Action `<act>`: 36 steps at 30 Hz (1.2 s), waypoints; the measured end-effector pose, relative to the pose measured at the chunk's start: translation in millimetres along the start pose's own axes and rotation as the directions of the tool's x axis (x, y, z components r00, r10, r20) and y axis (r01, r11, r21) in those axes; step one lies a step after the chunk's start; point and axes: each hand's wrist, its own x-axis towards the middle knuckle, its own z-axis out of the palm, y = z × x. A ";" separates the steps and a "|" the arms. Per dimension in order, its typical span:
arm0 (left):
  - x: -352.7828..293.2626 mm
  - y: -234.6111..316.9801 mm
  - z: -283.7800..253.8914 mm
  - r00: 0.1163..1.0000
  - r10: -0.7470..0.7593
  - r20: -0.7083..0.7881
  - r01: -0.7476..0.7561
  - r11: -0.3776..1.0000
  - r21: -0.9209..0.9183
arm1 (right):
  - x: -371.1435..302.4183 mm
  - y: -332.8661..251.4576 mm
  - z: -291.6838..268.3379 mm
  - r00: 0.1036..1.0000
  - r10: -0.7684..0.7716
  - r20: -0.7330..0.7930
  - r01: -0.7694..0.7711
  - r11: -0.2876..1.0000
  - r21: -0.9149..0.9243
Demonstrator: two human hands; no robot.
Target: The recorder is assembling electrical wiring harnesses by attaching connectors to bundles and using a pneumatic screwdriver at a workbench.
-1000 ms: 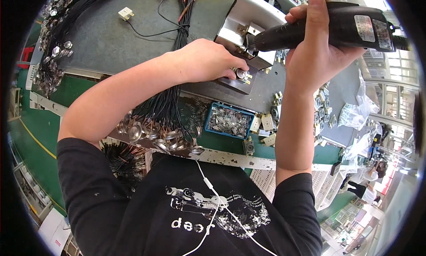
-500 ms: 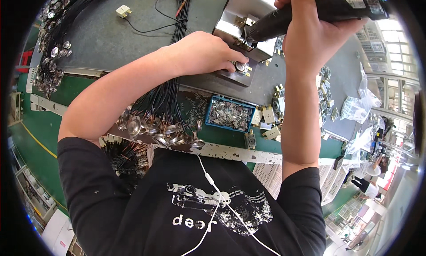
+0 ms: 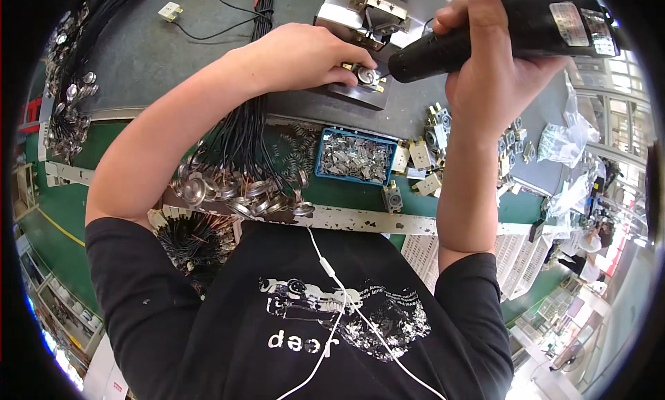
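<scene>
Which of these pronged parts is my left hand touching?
The part on the dark block, near the black tool; those beside the blue tray lie away from your left hand.

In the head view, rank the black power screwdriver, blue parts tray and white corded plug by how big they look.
Largest to smallest:
1. Black power screwdriver
2. Blue parts tray
3. White corded plug

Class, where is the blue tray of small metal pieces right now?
In the head view, the blue tray sits just right of centre, between loose coil springs on its left and white plug pieces on its right.
</scene>
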 end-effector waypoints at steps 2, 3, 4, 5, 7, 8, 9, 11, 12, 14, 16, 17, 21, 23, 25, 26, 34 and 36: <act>-4.1 -5.5 6.1 0.994 0.053 -0.091 -0.049 0.998 0.040 | -4.4 -12.1 17.5 0.988 -0.097 -0.119 -0.074 0.377 -0.923; -3.6 -5.4 6.8 0.994 0.053 -0.091 -0.050 0.998 0.039 | -5.0 -13.0 17.3 0.988 -0.097 -0.120 -0.075 0.377 -0.923; -3.6 -5.4 7.2 0.992 0.070 -0.102 -0.065 0.997 0.049 | -5.5 -13.5 17.0 0.986 -0.101 -0.129 -0.084 0.363 -0.928; -4.0 -5.4 7.4 0.990 0.086 -0.114 -0.080 0.995 0.059 | -6.1 -13.3 16.6 0.985 -0.104 -0.138 -0.093 0.351 -0.932; -0.2 2.3 -0.9 0.999 0.028 -0.033 -0.027 0.999 0.048 | -3.6 0.7 -4.3 0.996 -0.042 -0.083 -0.015 0.806 -0.592; 2.3 5.5 -4.2 0.998 -0.028 0.048 0.026 0.999 0.043 | -2.5 5.9 -13.6 1.000 -0.022 0.000 0.022 0.998 -0.054; 1.2 5.4 -4.0 0.998 -0.032 0.046 0.030 0.999 0.042 | -3.2 8.9 -17.2 1.000 -0.019 0.001 0.019 0.999 -0.051; 0.1 5.3 -3.6 1.000 -0.011 0.025 0.010 0.999 0.047 | -3.8 12.0 -20.9 0.999 -0.039 0.031 0.040 0.998 -0.050; -0.5 4.1 -3.1 1.000 -0.016 0.023 0.015 0.999 0.046 | -5.0 6.8 -13.0 0.999 -0.034 0.032 0.035 0.998 -0.048; -3.0 2.2 -2.0 0.999 -0.029 0.029 0.028 0.999 0.037 | -9.3 -9.5 9.4 0.990 -0.072 -0.123 -0.087 0.377 -0.922; -2.4 4.3 -3.5 0.999 -0.028 0.028 0.027 0.999 0.047 | -8.4 -11.0 8.4 0.990 -0.071 -0.118 -0.087 0.348 -0.933; -2.4 5.3 -4.4 0.999 -0.031 0.027 0.029 0.998 0.057 | -8.0 -10.9 7.5 0.991 -0.068 -0.115 -0.088 0.322 -0.943; 0.2 6.7 -5.5 1.000 -0.022 0.021 0.021 0.998 0.062 | -3.2 10.5 -12.4 0.993 -0.046 0.110 0.052 0.997 -0.049; -3.3 5.1 -4.7 0.998 -0.054 0.043 0.052 0.997 0.052 | -8.8 -5.8 14.7 0.992 -0.052 -0.116 -0.091 0.352 -0.932; 1.3 8.2 -6.5 0.997 -0.048 0.068 0.045 0.998 0.052 | -6.6 9.7 -11.6 0.999 -0.034 -0.013 0.017 0.765 -0.644; 3.5 8.9 -6.6 0.995 -0.052 0.091 0.048 0.998 0.052 | -5.9 14.5 -22.1 0.994 -0.064 0.091 0.080 0.981 -0.175; -3.7 -0.9 7.4 0.996 0.046 -0.071 -0.038 0.994 0.103 | -17.9 3.3 4.3 1.000 0.003 0.010 0.004 0.776 -0.631; -3.8 -0.6 8.0 0.997 0.044 -0.067 -0.037 0.995 0.094 | -20.0 -5.4 15.4 0.990 0.015 -0.139 -0.136 0.343 -0.929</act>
